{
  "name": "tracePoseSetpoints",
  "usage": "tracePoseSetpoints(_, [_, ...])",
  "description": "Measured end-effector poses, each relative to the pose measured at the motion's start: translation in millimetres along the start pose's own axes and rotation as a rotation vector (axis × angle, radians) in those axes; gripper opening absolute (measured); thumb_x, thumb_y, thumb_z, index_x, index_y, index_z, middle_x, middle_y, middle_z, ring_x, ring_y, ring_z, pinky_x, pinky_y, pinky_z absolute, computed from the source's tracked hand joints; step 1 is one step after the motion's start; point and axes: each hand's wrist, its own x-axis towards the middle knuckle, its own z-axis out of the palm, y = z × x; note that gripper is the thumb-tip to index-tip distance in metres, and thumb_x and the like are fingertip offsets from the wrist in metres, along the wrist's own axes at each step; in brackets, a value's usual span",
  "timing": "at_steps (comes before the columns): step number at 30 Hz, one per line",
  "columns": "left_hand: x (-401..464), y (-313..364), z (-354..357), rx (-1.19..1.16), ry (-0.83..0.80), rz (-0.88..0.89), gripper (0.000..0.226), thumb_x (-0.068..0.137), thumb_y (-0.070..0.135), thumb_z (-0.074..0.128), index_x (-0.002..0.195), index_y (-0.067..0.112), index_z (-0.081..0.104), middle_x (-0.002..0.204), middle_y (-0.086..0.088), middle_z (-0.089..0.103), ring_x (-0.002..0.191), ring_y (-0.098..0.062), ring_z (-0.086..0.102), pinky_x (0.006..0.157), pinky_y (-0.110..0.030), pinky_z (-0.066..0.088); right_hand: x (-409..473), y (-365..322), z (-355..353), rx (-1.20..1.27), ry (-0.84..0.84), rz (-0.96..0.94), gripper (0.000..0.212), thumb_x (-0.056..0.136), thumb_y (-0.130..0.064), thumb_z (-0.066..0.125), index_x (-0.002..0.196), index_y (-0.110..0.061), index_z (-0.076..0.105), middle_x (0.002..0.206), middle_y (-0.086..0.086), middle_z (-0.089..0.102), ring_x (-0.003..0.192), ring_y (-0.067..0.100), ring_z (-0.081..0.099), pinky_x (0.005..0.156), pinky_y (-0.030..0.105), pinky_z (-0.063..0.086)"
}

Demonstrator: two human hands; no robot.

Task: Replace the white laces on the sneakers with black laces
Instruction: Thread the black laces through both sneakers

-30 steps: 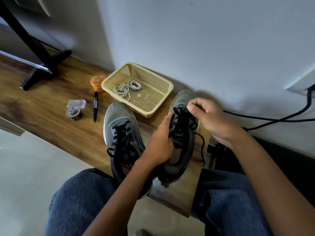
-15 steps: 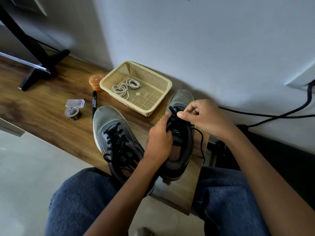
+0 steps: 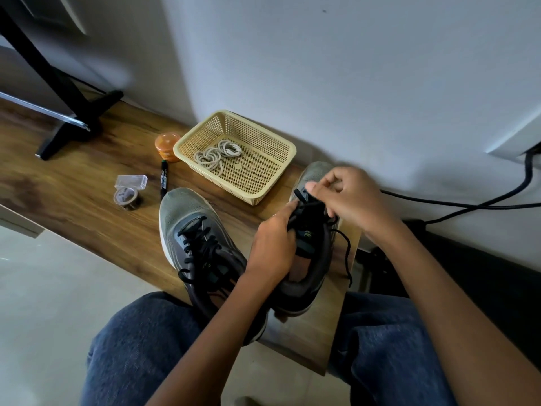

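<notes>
- Knees in blue jeans (image 3: 140,347) fill the near edge, on either side of the end of a wooden bench (image 3: 87,218).
- Left hand (image 3: 270,247): fingers curled round the tongue and upper of the right-side sneaker (image 3: 310,273), holding it at the bench's end.
- Right hand (image 3: 348,197): thumb and fingertips pinch the black lace (image 3: 347,253) at the top eyelets of that sneaker; one loose end hangs down its outer side.
- Second sneaker (image 3: 190,227): lies just left of the held one, toe pointing away, already threaded with a black lace.
- Tape roll (image 3: 127,197), small clear box (image 3: 131,182) and black marker (image 3: 164,178): lie on the bench beyond the second sneaker, near one another.
- Basket (image 3: 263,142): cream plastic, stands against the wall; coiled white laces (image 3: 215,153) lie inside, at its left part.
- Orange jar (image 3: 167,146): touches or nearly touches the basket's left corner.
- Black stand (image 3: 73,112): rests at the far left of the bench.
- Black cables (image 3: 468,205): run along the wall at right.
</notes>
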Motion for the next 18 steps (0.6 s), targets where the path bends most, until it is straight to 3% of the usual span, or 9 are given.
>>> tracePoseSetpoints(2, [-0.1,-1.3,-1.1,0.009,-0.005,0.002,0.061,0.089,-0.002,0.045,0.144,0.022,0.044,0.124,-0.008,0.065,0.114,-0.025,0.059,0.097,-0.039,0.047,-0.5,-1.6,2.3,-0.279,-0.056,0.010,0.030,0.084,-0.047,0.066,0.068,-0.022,0.063,0.054,-0.010,0.055,0.061,0.008,0.052,0.081,0.036,0.040])
tracePoseSetpoints(3, [-0.1,-1.9,-1.4,0.017,-0.008,0.002,0.060,0.089,-0.002,0.045,0.145,0.022,0.044,0.123,-0.008,0.065,0.112,-0.025,0.060,0.096,-0.040,0.048,-1.2,-3.1,4.3,-0.306,-0.081,0.021,0.029,0.083,-0.045,0.067,0.069,-0.020,0.066,0.054,-0.011,0.053,0.061,0.007,0.050,0.082,0.036,0.038])
tracePoseSetpoints(7, [-2.9,1.1,0.5,0.023,-0.015,-0.009,0.064,0.087,-0.004,0.042,0.144,0.025,0.044,0.119,-0.009,0.066,0.110,-0.027,0.060,0.094,-0.042,0.049,-5.3,-6.7,7.0,0.035,-0.057,0.074,0.016,0.085,-0.027,0.071,0.076,-0.013,0.071,0.057,-0.006,0.056,0.053,0.005,0.048,0.060,0.023,0.039])
tracePoseSetpoints(11, [-2.7,2.5,-0.2,0.019,0.002,-0.026,0.065,0.085,-0.005,0.040,0.141,0.027,0.047,0.117,-0.010,0.067,0.111,-0.028,0.060,0.093,-0.040,0.048,-6.1,-8.1,7.6,0.360,-0.055,0.035,0.010,0.086,-0.017,0.070,0.077,-0.015,0.070,0.065,-0.005,0.066,0.064,0.006,0.058,0.066,0.021,0.046])
tracePoseSetpoints(14, [-3.0,2.3,-0.9,0.020,0.003,-0.034,0.065,0.085,-0.005,0.039,0.141,0.027,0.047,0.116,-0.010,0.067,0.110,-0.028,0.060,0.092,-0.041,0.049,-4.3,-6.8,6.2,0.429,-0.106,-0.012,0.011,0.087,-0.014,0.068,0.076,-0.015,0.069,0.055,-0.014,0.063,0.052,-0.003,0.050,0.056,0.010,0.040])
tracePoseSetpoints(18, [-3.3,2.0,0.3,0.024,0.001,-0.034,0.064,0.086,-0.004,0.037,0.141,0.028,0.047,0.113,-0.009,0.068,0.106,-0.027,0.062,0.090,-0.041,0.050,-1.5,-0.2,0.7,0.538,-0.163,-0.076,0.012,0.087,-0.012,0.066,0.075,-0.013,0.068,0.054,-0.009,0.057,0.056,0.003,0.048,0.065,0.011,0.043])
